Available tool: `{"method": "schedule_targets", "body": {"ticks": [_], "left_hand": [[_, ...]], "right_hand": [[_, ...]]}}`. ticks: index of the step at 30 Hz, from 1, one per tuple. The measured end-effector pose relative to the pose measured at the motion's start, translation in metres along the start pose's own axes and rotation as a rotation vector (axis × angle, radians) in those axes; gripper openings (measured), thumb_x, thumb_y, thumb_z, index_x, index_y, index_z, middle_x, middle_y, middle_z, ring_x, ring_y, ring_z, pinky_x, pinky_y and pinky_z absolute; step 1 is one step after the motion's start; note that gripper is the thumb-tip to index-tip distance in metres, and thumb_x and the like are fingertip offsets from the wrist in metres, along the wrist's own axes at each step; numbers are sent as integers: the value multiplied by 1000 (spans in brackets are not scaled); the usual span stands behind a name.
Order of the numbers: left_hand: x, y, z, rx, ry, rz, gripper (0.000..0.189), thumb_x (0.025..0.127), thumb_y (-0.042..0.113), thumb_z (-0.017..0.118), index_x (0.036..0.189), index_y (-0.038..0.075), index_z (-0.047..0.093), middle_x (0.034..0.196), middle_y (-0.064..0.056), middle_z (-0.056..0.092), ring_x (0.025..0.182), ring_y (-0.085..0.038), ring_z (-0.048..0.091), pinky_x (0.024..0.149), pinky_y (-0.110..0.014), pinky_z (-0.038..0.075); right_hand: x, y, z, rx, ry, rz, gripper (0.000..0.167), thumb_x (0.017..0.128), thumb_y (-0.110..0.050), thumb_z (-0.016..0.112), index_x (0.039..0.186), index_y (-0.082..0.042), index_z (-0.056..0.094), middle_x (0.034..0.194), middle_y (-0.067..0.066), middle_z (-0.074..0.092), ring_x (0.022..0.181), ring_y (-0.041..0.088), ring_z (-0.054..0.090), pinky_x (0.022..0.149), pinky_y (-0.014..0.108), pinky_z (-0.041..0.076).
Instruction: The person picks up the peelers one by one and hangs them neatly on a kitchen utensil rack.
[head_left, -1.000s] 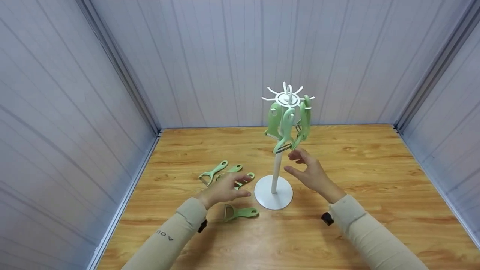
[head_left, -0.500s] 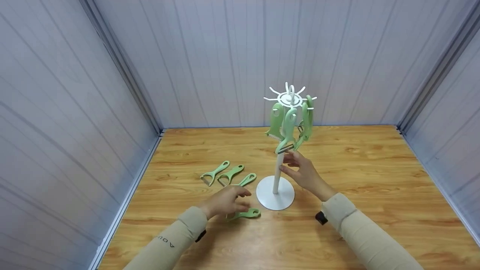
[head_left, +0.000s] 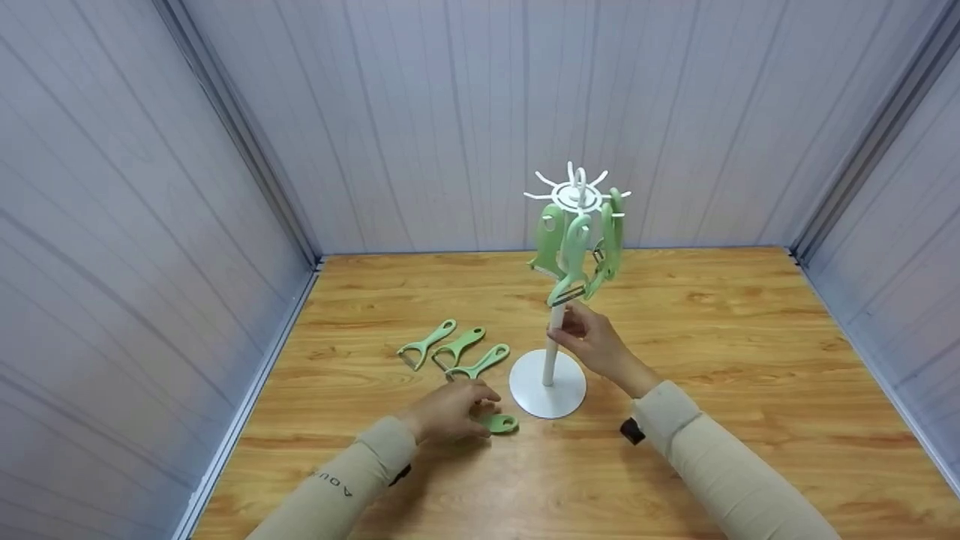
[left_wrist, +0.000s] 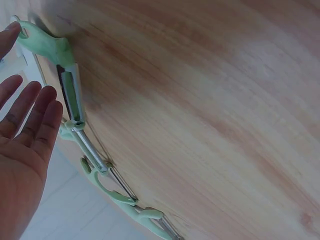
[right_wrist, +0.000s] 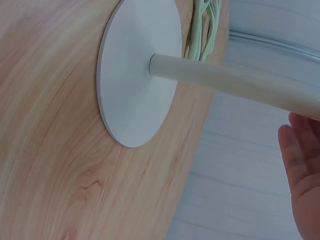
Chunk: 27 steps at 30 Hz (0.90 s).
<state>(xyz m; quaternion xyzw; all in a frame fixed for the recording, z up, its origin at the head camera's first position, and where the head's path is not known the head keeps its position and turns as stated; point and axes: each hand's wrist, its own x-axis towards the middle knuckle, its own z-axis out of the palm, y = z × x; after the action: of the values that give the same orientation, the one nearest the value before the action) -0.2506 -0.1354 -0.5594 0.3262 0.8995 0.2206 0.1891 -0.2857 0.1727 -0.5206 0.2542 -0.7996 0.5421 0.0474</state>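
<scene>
A white hook stand (head_left: pixel 550 366) rises from a round base, and my right hand (head_left: pixel 598 346) grips its pole below the hanging peelers, thumb in front and fingers behind. Several green peelers hang from the hooks, among them a pale one (head_left: pixel 576 247) and a darker one (head_left: pixel 550 238). My left hand (head_left: pixel 451 411) is over the nearest table peeler (head_left: pixel 502 424), covering its head. The left wrist view shows that peeler's handle (left_wrist: pixel 45 44) by the thumb, with the other fingers stretched out beside it.
Beyond my left hand, three more peelers lie on the wooden table: one at left (head_left: pixel 425 345), a middle one (head_left: pixel 461 345) and one closer to the stand (head_left: pixel 484 361). Several white hooks (head_left: pixel 540 196) at the stand's top are bare. Pale panel walls (head_left: pixel 420 135) enclose the table.
My left hand has moved toward me, from above the group of peelers to the nearest one. My right hand has moved left and closed around the stand's pole.
</scene>
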Motion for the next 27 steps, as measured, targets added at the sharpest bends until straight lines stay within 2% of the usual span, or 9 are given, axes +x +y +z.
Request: {"method": "schedule_targets", "body": {"ticks": [3,7,12,18,27], "left_hand": [[2,-1,0,17,-9,8,54,95,26,87,143,10,70,128,-2,71,115,-17,65,107,-40,56],[3,-2,0,26,-31,27,54,93,26,89,141,9,72,114,-1,69,101,-12,60,93,-31,55],[4,-4,0,86,-73,61,39,94,23,87,130,14,76,106,1,64,90,-7,50,80,-25,47],[6,-4,1,154,-66,100,24,97,21,85,121,16,80,106,3,66,88,-6,52,82,-26,52],[8,-3,3,183,-43,75,12,98,16,82,110,14,80,98,5,71,87,-6,59,84,-30,57]], "right_hand": [[0,1,1,-2,-5,-23,25,108,-4,66,130,6,62,111,24,75,103,21,74,88,20,60],[-2,1,1,-8,-2,-60,21,109,-2,64,128,7,63,109,21,75,101,14,72,86,20,60],[-2,2,4,13,3,-47,27,109,-3,63,134,7,63,111,25,74,100,9,70,84,19,59],[-1,3,5,-2,0,-50,27,109,-3,63,135,6,61,109,23,74,98,9,68,83,19,58],[-2,2,5,-5,1,-49,27,109,-3,64,134,6,61,110,21,74,99,11,69,85,19,59]]}}
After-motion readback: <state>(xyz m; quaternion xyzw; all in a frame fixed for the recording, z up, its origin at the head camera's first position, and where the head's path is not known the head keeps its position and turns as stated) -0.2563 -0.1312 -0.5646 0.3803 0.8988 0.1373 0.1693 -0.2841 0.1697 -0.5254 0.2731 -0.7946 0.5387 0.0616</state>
